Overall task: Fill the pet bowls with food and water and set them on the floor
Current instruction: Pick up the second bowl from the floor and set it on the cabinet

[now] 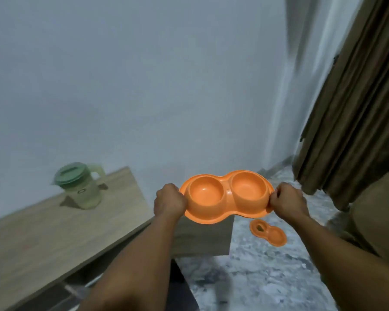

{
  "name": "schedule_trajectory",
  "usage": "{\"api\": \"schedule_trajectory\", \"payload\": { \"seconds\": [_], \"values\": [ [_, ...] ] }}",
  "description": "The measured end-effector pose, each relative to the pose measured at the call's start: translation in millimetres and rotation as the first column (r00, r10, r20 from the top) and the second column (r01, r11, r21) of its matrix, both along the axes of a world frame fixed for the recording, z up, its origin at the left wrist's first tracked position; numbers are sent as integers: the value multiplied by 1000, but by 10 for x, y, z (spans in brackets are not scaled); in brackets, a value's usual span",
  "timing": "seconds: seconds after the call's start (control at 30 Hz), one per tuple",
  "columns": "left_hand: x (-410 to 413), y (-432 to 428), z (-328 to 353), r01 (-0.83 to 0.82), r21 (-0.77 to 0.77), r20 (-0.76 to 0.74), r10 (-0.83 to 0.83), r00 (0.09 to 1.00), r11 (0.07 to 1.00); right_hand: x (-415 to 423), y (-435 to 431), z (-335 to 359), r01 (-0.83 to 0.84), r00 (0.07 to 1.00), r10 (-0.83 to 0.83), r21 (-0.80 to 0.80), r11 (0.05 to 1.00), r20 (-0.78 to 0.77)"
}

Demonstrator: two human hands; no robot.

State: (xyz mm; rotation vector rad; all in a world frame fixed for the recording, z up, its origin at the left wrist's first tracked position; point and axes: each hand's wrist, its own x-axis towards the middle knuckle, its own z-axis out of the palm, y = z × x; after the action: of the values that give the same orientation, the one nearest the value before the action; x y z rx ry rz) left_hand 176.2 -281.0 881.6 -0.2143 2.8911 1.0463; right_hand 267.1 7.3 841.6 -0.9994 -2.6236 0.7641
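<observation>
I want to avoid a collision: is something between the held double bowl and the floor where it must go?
Partly. The double bowl, held by left hand and right hand, hangs over the wooden table's corner. Right of it, a second orange bowl lies on the floor; elsewhere nothing visible blocks.

pitcher on table; bowl on floor

The double bowl looks like smooth orange plastic with a soft sheen inside both cups; the second double bowl on the floor has the same orange plastic look; the pitcher near the table's far edge seems pale, cloudy plastic under a matt green plastic lid; the table shows a light wood-grain finish, matt; the floor is mottled grey stone, faintly glossy; the curtain is brown pleated cloth; the wall is plain, matt paint.
</observation>
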Motion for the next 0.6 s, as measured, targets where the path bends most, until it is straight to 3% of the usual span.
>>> {"api": "schedule_trajectory", "payload": {
  "seconds": [0.27, 0.43, 0.6],
  "values": [
    [672, -2369, 176, -371, 36, 1, 371, 929, 928, -419, -2231, 214, -400, 917, 400, 14, 916, 5],
    [1120, -3835, 235, -539, 99, 3, 541, 841, 836, -482, -3801, 163, -562, 827, 561, 21, 827, 33],
    [1458, -5137, 173, -608, 83, 4, 610, 793, 790, -404, -5180, -21, -646, 762, 645, 2, 763, 51]
  ]
}}
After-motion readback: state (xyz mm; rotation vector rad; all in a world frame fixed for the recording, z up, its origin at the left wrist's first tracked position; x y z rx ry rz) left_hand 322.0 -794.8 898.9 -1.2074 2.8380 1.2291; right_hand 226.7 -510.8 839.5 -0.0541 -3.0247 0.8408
